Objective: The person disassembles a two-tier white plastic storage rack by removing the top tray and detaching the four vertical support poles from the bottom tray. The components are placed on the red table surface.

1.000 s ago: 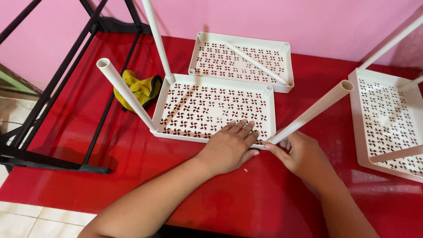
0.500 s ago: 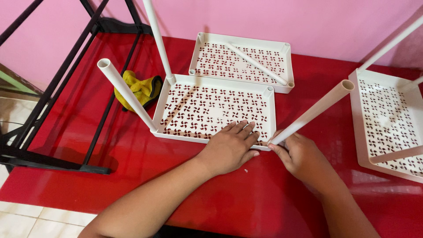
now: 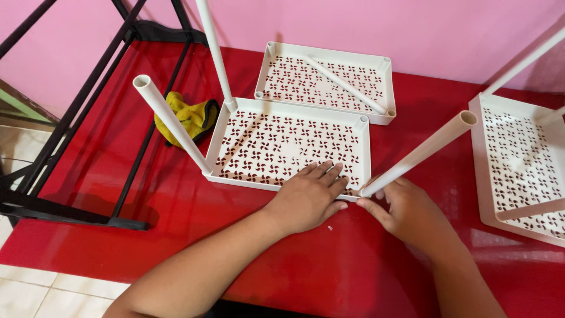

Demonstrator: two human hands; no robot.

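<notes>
Left hand: lies flat, fingers spread and pressed down on the near edge of the white tray, holding nothing.
Right hand: fingertips pinch the foot of the white tube where it meets the tray's near right corner.
White tray: perforated plastic with a pinwheel pattern, raised rim and round corner sockets, lying mid-desk on the glossy red desk.
White tube: smooth, hollow, slanting up to the right.
Other tubes: one leans from the near left corner, another rises from the far left corner.
Second tray: same pattern, by the far edge, a loose tube lying inside it.
Third tray: at the right edge, tilted.
Yellow cloth: crumpled, soft, just left of the white tray.
Black frame: thin metal bars at the left edge.
</notes>
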